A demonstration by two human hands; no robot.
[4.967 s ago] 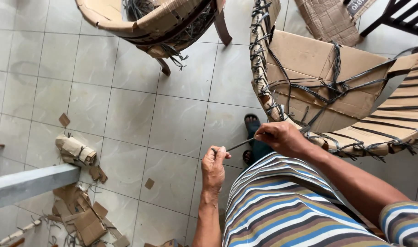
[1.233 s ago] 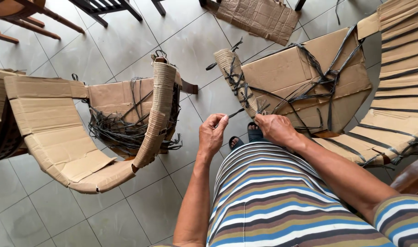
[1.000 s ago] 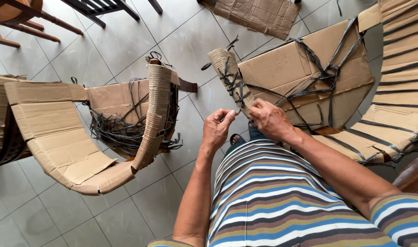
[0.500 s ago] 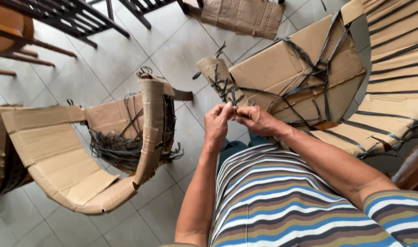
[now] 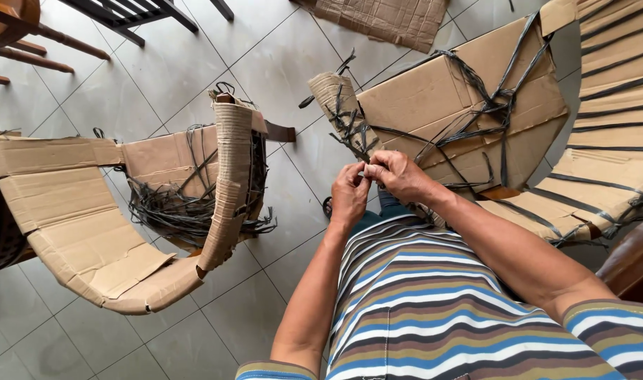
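At frame centre, the left hand (image 5: 349, 193) and right hand (image 5: 399, 176) meet fingertip to fingertip, pinched narrowly on a dark strap end (image 5: 366, 171), apparently to grip it. The strap runs from the cardboard-wrapped chair (image 5: 434, 98) at upper right.

View: one camera, worn on the person's head.
Direction: looks steeply down over the striped shirt (image 5: 434, 302) to the tiled floor (image 5: 279, 63).
Nearness: close to the left hand (image 5: 349, 195) and right hand (image 5: 399, 176), which meet just right of the frame's centre.
Reach: cardboard-wrapped chair (image 5: 476, 91) upper right, a second wrapped chair (image 5: 89, 204) at left.
Shared part: none, a single view.
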